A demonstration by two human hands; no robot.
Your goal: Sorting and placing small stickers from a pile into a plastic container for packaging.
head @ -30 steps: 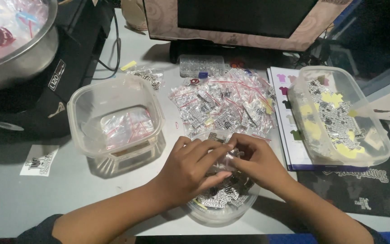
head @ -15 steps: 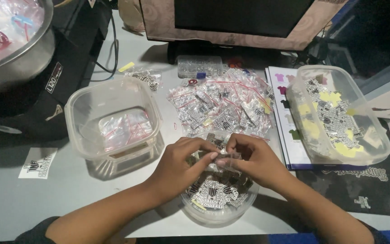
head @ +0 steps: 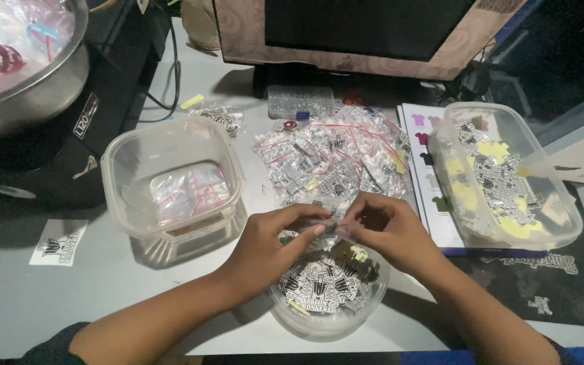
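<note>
— Both hands have slid slightly toward the desk's near edge since a second ago and now sit right over the round clear bowl (head: 326, 297) instead of half covering it.

— What are they gripping?

— The left hand (head: 272, 247) and the right hand (head: 390, 233) meet fingertip to fingertip, each pinched nearly closed on one small piece (head: 329, 228) between them; whether it is a sticker or a little bag, I cannot tell. It hangs just above the bowl, which holds a heap of black-and-white stickers (head: 322, 287).

— How far along does the work look?

— Partway, I'd judge. A pile of filled zip bags (head: 332, 159) lies at the middle of the desk, just beyond the hands. The square tub (head: 170, 179) toward the left edge holds only a few clear bags, and the long tub (head: 505, 172) at the right edge has many stickers in it, as does the bowl, so plenty seems left.

— Anything else?

— A steel bowl (head: 25, 64) at the far left corner and a monitor (head: 366, 30) along the far edge.
</note>
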